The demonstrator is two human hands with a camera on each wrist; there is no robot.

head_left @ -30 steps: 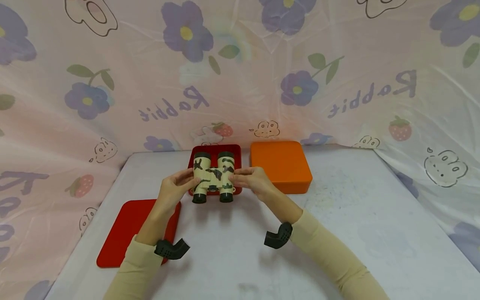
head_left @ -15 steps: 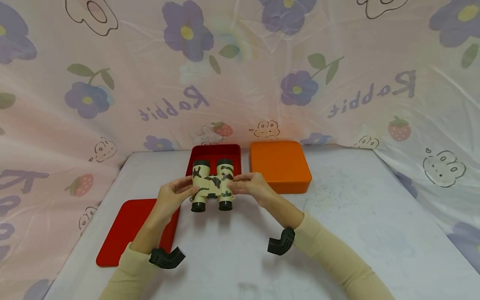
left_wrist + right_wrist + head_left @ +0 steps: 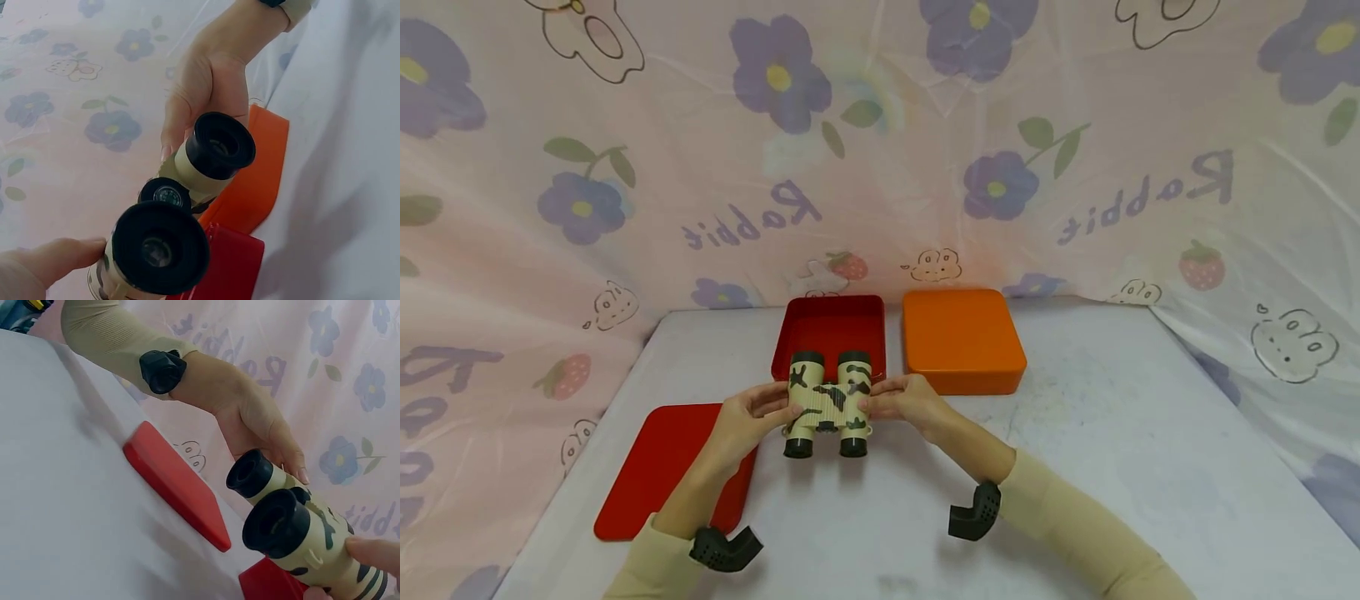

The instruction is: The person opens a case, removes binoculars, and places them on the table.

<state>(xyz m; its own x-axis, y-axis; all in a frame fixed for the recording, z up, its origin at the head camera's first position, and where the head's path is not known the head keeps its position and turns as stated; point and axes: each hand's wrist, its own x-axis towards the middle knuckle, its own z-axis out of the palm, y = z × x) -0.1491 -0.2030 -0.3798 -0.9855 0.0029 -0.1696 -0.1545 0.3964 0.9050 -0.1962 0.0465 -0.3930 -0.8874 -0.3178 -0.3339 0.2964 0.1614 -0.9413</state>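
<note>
Though open-topped, red box near the binoculars

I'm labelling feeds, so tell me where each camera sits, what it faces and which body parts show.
Head: on the head, facing forward and down at the binoculars; left hand, right hand and sleeves show.
Left wrist: on that wrist, facing the eyepieces and the right hand beyond; part of the left hand shows.
Right wrist: on that wrist, facing the binoculars and the left hand and sleeve beyond; right fingers show lower right.
Shared: both wrist views show the red box.
</note>
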